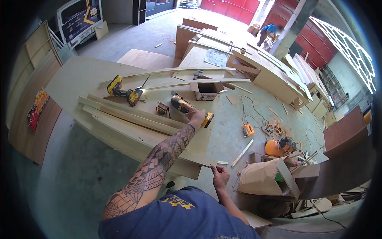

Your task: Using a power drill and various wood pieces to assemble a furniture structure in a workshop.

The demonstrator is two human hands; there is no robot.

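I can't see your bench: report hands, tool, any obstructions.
Left hand gripping yellow-black power tool. Right hand pinching board by its end. Open carton beyond tool, clear of both hands.

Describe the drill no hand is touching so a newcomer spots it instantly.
Start at the big pale work surface. Beyond its long boards, toward the left, lies the yellow-and-black drill. Unlike the similar tool under the left hand, it has a long thin bit sticking out.

Wearer's two hands (195, 116) in play; two yellow-and-black power tools (180, 104); one bench-top carton (204, 96); one orange compressor (273, 148); one van (80, 20); one co-worker (270, 30)
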